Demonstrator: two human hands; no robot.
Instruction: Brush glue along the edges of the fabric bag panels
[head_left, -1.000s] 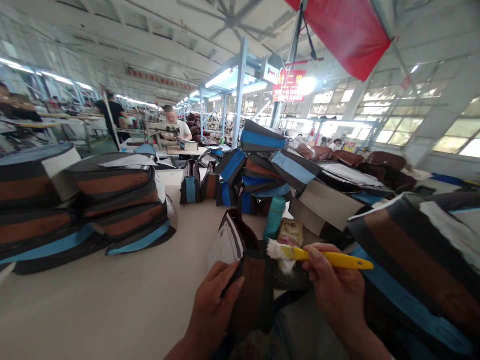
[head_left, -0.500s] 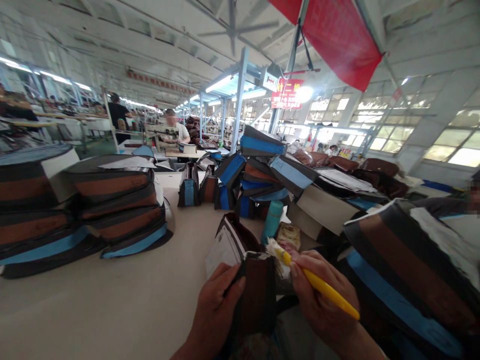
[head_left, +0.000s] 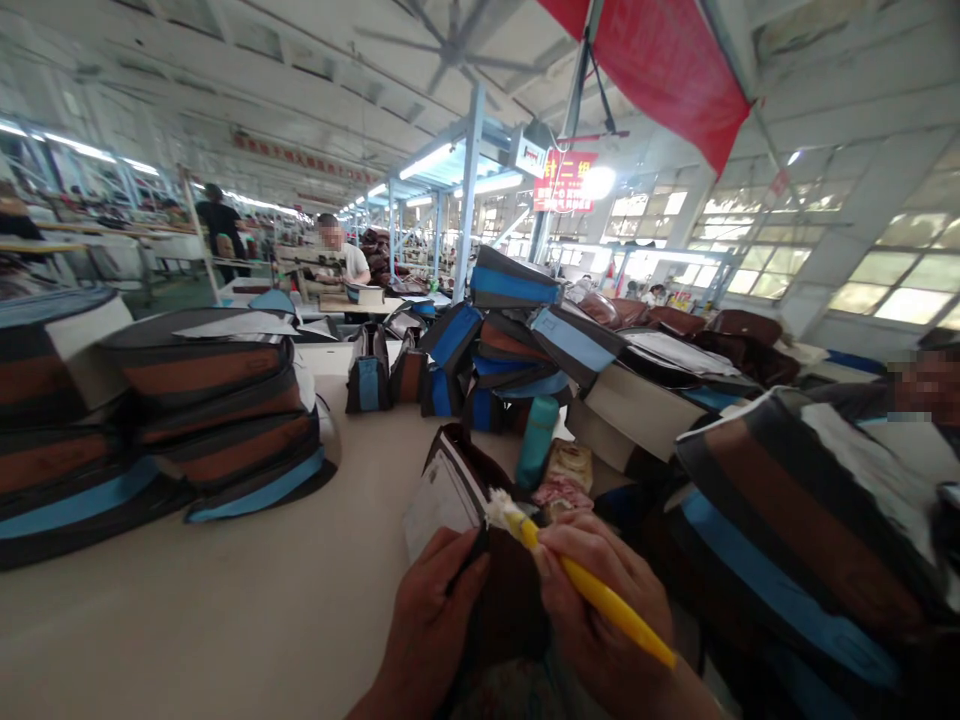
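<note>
My left hand [head_left: 439,605] pinches the near left edge of a dark brown and grey bag piece [head_left: 514,600], thumb on the outside. White lining or paper [head_left: 446,500] covers the side of the piece that faces left. Between the fingers and thumb of my right hand [head_left: 600,590] is a yellow-handled brush [head_left: 600,592]. Its frayed white bristles [head_left: 498,508] touch the top edge of the bag piece, close to my left fingertips. Behind the brush stand a teal bottle [head_left: 536,440] and a small crumpled packet [head_left: 568,465].
Stacked brown, grey and blue bag pieces [head_left: 217,400] rise on the left of the pale table [head_left: 247,610]. More are heaped at the back [head_left: 517,340] and on the right [head_left: 810,520]. A co-worker [head_left: 337,255] sits farther off; another person is at the right edge.
My right hand has moved left with the brush, bringing the bristles from the piece's far right corner to its left corner. My left hand keeps its grip.
</note>
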